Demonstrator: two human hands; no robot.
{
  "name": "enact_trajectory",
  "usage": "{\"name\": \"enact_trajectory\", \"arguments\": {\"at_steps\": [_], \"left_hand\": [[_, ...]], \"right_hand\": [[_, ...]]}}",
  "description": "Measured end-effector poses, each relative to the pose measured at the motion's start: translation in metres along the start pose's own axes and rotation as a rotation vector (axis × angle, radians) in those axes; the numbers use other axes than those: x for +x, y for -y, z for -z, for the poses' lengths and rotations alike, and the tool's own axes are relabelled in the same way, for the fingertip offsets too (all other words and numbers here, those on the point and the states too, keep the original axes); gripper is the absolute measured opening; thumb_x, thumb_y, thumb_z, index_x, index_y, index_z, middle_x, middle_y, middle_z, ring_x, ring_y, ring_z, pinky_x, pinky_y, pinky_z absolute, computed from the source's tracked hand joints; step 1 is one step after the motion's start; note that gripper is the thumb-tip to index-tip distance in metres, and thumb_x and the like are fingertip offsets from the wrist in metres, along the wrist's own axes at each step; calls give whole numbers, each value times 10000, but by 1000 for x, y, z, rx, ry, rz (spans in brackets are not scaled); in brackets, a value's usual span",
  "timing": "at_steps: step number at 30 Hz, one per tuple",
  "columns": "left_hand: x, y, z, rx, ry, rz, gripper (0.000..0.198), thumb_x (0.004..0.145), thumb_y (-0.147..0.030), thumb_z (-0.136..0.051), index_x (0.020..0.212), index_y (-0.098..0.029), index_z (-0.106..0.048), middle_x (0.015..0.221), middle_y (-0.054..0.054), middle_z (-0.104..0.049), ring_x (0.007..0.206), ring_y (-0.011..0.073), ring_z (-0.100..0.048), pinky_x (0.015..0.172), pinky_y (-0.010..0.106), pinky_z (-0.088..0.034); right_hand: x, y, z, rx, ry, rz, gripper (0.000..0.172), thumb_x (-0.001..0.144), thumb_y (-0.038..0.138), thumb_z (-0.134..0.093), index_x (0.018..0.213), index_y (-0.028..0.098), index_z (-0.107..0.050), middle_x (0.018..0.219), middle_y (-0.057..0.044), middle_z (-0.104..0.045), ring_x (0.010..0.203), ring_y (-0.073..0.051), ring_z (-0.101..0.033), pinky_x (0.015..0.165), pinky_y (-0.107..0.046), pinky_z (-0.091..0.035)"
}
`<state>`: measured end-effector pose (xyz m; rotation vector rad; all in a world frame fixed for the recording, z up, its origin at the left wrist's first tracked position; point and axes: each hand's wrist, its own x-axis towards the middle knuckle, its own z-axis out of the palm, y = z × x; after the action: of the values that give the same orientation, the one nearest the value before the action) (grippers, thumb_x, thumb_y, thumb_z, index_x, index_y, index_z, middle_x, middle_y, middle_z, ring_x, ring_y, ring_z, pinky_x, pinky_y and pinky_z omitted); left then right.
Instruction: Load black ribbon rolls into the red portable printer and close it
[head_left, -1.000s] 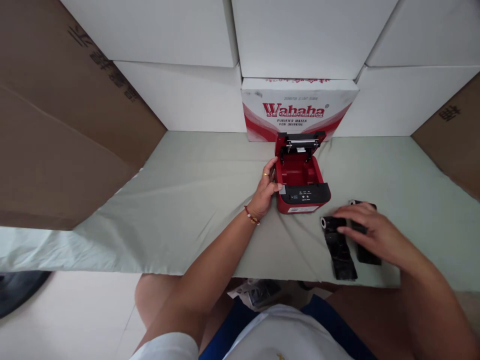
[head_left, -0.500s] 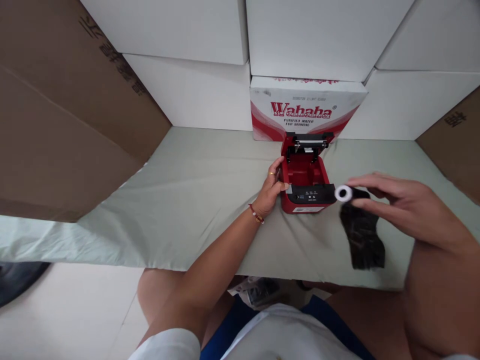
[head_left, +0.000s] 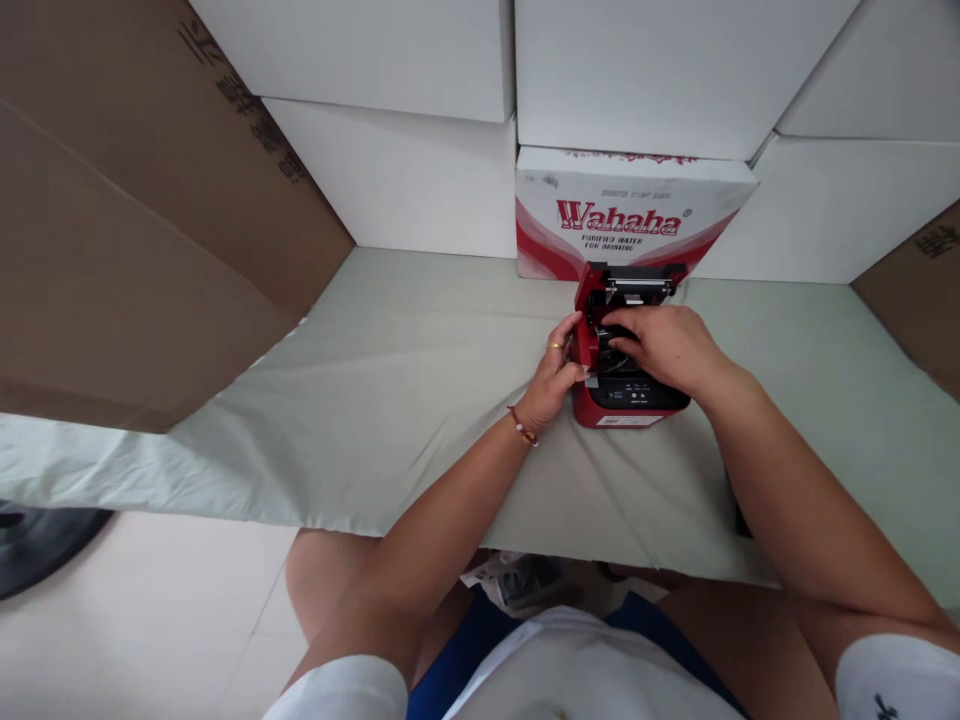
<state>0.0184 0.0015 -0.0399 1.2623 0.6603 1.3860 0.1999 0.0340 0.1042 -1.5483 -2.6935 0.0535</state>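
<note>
A small red printer [head_left: 600,412] with a black front panel stands on the pale green cloth, its lid [head_left: 636,284] tipped up at the back. My left hand [head_left: 553,378] grips the printer's left side, fingers curled against it. My right hand [head_left: 660,345] reaches over the open bay with fingers bent down into it, pressing a black roll [head_left: 616,356] of which only a small dark part shows beneath the fingers. A second black roll [head_left: 741,522] lies on the cloth, mostly hidden under my right forearm.
A white and red Wahaha carton [head_left: 622,215] stands right behind the printer, among stacked white boxes [head_left: 420,180]. Brown cardboard [head_left: 135,230] leans at the left and at the far right. The cloth-covered table [head_left: 390,400] ends near my knees.
My right hand lifted one black roll off the cloth, carried it left and up, and now has it down in the printer's open bay. The left hand stayed on the printer's side.
</note>
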Motion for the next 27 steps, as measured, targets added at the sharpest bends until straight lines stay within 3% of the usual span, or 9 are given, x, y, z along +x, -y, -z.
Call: {"name": "enact_trajectory", "arguments": {"at_steps": [4,8,11,14,17,19,24,27], "left_hand": [[0,3,1,34,0,-22,874,904,-579,-737,1664,-343,-376,1783,82,-394,1650,352,-386,1379,566,-288],[-4,-5,-3,198,-45,-71,760,961,-551,-676,1643,-342,-413,1755,92,-401,1652,351,-371,1374,574,-299],[-15,-20,-10,475,-178,-197,603,1007,-470,-619,1569,-294,-491,1703,138,-427,1622,343,-395,1341,586,-352],[-32,-39,-20,824,-338,-416,446,1034,-356,-559,1465,-240,-566,1496,167,-582,1437,316,-564,1253,580,-455],[-47,-50,-33,1075,-216,-666,418,1000,-270,-557,1409,-295,-636,1276,98,-706,1348,293,-641,1203,544,-491],[-53,-51,-41,1169,-119,-749,466,966,-264,-581,1422,-324,-656,1206,69,-753,1319,288,-669,1239,542,-453],[-54,-46,-54,1243,26,-716,483,988,-271,-587,1463,-278,-673,1228,67,-810,1272,262,-696,1255,493,-422],[-53,-48,-55,1313,14,-757,420,1012,-294,-603,1417,-282,-712,1188,62,-816,1215,246,-701,1202,452,-448]], "right_hand": [[3,-6,-4,189,-32,91,423,1024,197,-576,1382,251,-795,1475,-93,-775,1321,-331,-743,1110,-483,-554],[-28,-1,-3,434,-197,178,337,1074,292,-554,1252,257,-837,1372,-68,-823,1269,-267,-755,1162,-466,-551],[-66,4,-8,484,-344,188,315,1095,389,-568,1157,286,-860,1318,-69,-839,1197,-281,-738,1127,-503,-565],[-96,3,-19,430,-414,134,280,1069,411,-613,1104,327,-878,1398,-71,-807,1270,-334,-680,1142,-583,-534],[-109,-5,-29,427,-422,77,255,1051,413,-633,1091,379,-883,1378,-51,-814,1321,-356,-652,1165,-636,-504],[-112,-11,-31,448,-423,56,238,1038,412,-648,1076,402,-883,1368,-38,-817,1363,-362,-631,1194,-661,-479],[-109,-19,-26,535,-466,73,264,1063,433,-616,1006,366,-865,1374,-48,-813,1390,-338,-629,1231,-628,-465],[-87,-25,-27,680,-598,-53,328,1112,473,-529,1164,342,-825,1479,-55,-758,1408,-291,-654,1247,-568,-473]]}}
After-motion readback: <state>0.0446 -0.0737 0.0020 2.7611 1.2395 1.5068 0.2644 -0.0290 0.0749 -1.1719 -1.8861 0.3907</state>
